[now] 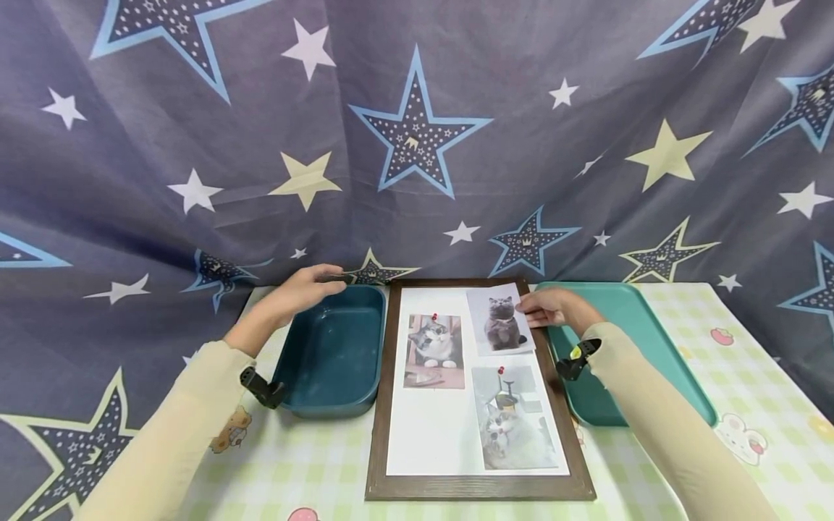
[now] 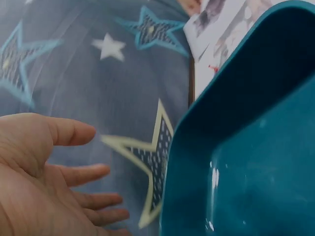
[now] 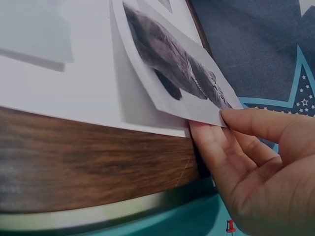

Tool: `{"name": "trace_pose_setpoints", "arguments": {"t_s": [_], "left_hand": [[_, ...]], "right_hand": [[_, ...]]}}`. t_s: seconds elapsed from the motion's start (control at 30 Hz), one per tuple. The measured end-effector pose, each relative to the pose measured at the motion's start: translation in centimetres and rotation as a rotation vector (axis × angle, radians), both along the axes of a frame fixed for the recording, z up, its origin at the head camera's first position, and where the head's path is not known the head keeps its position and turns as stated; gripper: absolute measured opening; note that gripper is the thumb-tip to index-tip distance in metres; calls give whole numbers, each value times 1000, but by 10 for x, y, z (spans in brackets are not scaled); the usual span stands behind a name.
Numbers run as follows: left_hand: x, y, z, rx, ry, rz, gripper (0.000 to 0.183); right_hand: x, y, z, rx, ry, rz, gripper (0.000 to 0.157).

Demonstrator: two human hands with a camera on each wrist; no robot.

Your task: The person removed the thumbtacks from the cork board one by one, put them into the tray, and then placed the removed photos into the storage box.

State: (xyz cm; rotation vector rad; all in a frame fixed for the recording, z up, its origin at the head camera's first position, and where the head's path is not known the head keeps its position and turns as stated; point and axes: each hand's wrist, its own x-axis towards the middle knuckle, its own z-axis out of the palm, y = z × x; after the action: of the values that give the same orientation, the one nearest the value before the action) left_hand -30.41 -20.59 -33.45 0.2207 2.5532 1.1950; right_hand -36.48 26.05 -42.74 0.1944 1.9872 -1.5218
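Two of the three photos in sight look done: the cat photo with white paws [image 1: 435,353], to the left of the right grip [image 1: 554,307] past the held picture, has a red pin [image 1: 435,316] at its top edge, and the pale cat photo [image 1: 515,420], nearer the person than that grip and slightly left of it, has another red pin [image 1: 501,370] at its top. The third, the grey cat photo [image 1: 500,320], is only part-way, as I judge it: it lies just left of the right grip, over the upper right of the white board [image 1: 423,434], its edge clamped between thumb and fingers, the side toward the person lifted clear and throwing a shadow. No pin shows on it, so fastening seems to be what is left. A loose red pin [image 3: 230,226] shows below the right grip, in the green tray [image 1: 638,347] to its right. The left grip [image 1: 306,293] holds nothing; its fingers are apart and relaxed by the far end of the blue bin [image 1: 332,354], which sits below it and toward the person on the counter [image 1: 260,463]. Whether the bare area left of the pale cat photo is meant for more, I cannot tell.
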Motion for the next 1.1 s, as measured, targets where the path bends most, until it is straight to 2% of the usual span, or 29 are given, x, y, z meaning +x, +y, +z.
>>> {"name": "trace_pose_setpoints", "arguments": {"t_s": [0.17, 0.37, 0.53, 0.77, 1.1], "left_hand": [[-1, -27, -6, 26, -130, 96, 73], [-2, -51, -20, 68, -270, 147, 72], [-5, -64, -34, 77, -341, 165, 73], [-10, -79, -45, 66, -369, 166, 80], [-13, -81, -45, 78, -377, 164, 85]], "right_hand": [[1, 1, -2, 10, 1, 15, 50], [1, 4, -3, -21, -15, 37, 57], [0, 8, -7, -81, -52, 41, 62], [-3, 8, -6, -149, -74, 41, 66], [-2, 12, -3, -151, -72, 60, 69]]}}
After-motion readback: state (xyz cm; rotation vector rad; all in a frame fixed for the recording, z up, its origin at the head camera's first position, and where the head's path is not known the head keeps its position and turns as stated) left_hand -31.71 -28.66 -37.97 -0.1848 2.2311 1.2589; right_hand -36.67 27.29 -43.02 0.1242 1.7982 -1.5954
